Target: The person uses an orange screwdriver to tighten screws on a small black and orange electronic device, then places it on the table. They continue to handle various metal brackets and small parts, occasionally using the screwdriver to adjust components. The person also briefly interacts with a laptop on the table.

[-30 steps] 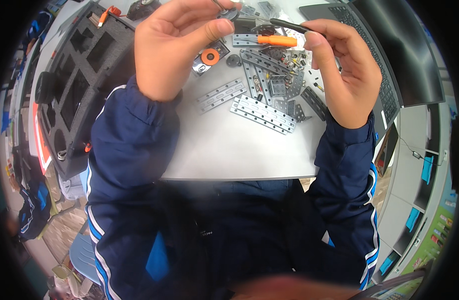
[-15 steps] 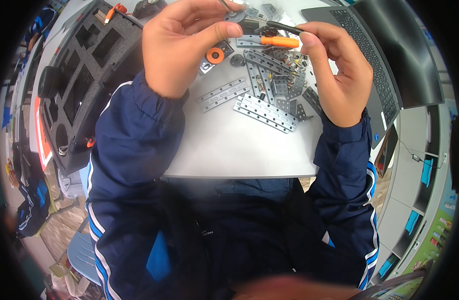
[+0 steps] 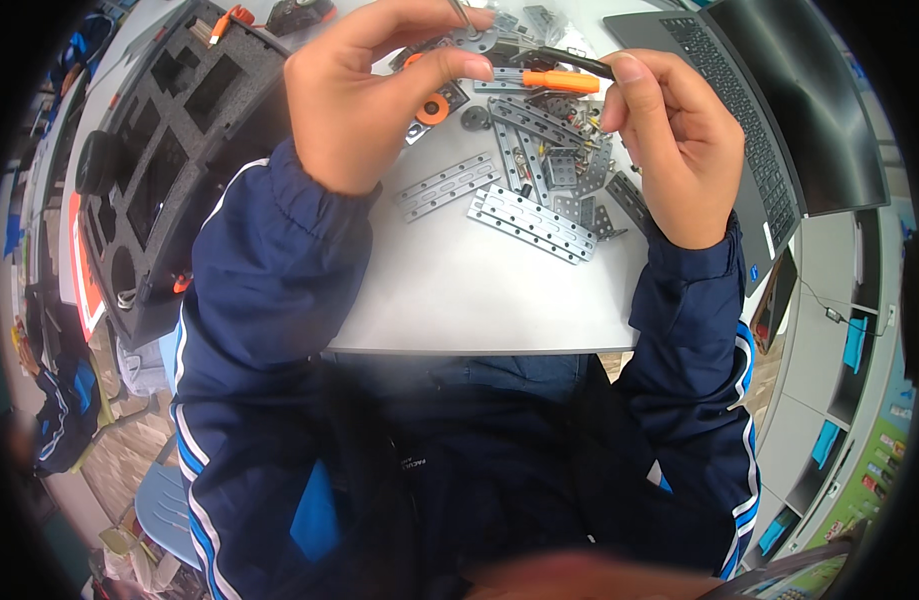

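Observation:
My left hand (image 3: 374, 95) is closed, thumb and fingers pinching a small grey round metal part (image 3: 474, 41) with a thin rod standing up from it. In my right hand (image 3: 679, 140) the end of a black-handled screwdriver (image 3: 569, 60) is gripped between thumb and fingers. Its thin shaft points left toward the round part; whether the tip touches it I cannot tell. Below that tool lies an orange-handled screwdriver (image 3: 559, 81) on the table. Grey perforated metal beams (image 3: 532, 227) and a black round wheel (image 3: 475, 119) lie under and between my hands.
A black case with cut-out grey foam (image 3: 164, 150) stands on the left. The open laptop (image 3: 744, 130) occupies the right side. Loose screws and brackets (image 3: 579, 165) are heaped mid-table. An orange-ringed part (image 3: 432, 109) sits beside my left wrist. The white table's front edge (image 3: 479, 352) is near my body.
My right hand has shifted slightly, its fingers changing position on the black screwdriver's handle. My left hand has moved a little to the right with the round part still held.

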